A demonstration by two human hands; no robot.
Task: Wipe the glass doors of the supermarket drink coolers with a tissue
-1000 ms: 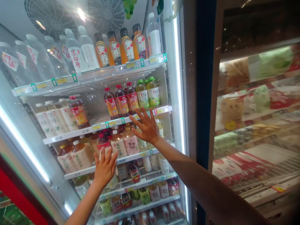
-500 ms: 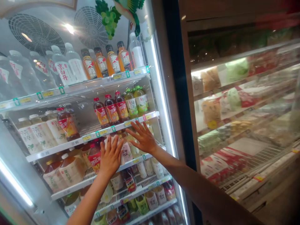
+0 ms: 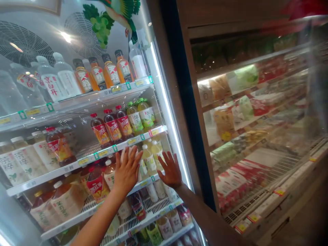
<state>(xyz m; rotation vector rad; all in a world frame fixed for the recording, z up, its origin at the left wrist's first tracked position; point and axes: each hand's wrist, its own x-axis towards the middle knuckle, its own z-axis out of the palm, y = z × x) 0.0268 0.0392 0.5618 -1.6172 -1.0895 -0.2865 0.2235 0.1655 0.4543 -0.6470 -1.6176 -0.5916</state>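
A lit drinks fridge fills the left of the view behind a glass door (image 3: 159, 112). My left hand (image 3: 127, 171) lies flat on the glass with fingers spread, level with the third shelf of tea bottles (image 3: 150, 159). My right hand (image 3: 171, 169) is also spread flat on the glass, a little to the right, close to the door's bright right edge. Neither hand holds anything. Behind the glass stand red-capped brown bottles (image 3: 112, 124), green-capped bottles (image 3: 140, 114) and orange bottles (image 3: 102, 73) on white shelves.
A dark blue frame post (image 3: 184, 112) separates the drinks fridge from an open chiller (image 3: 256, 112) on the right with packaged food on wire shelves. Clear water bottles (image 3: 51, 82) line the top shelf. Two round fans and a grape decoration sit above.
Both hands slid across the glass and drew closer together: the right dropped from the second shelf to the third. The view swung right, so the fridge shifted left in frame.
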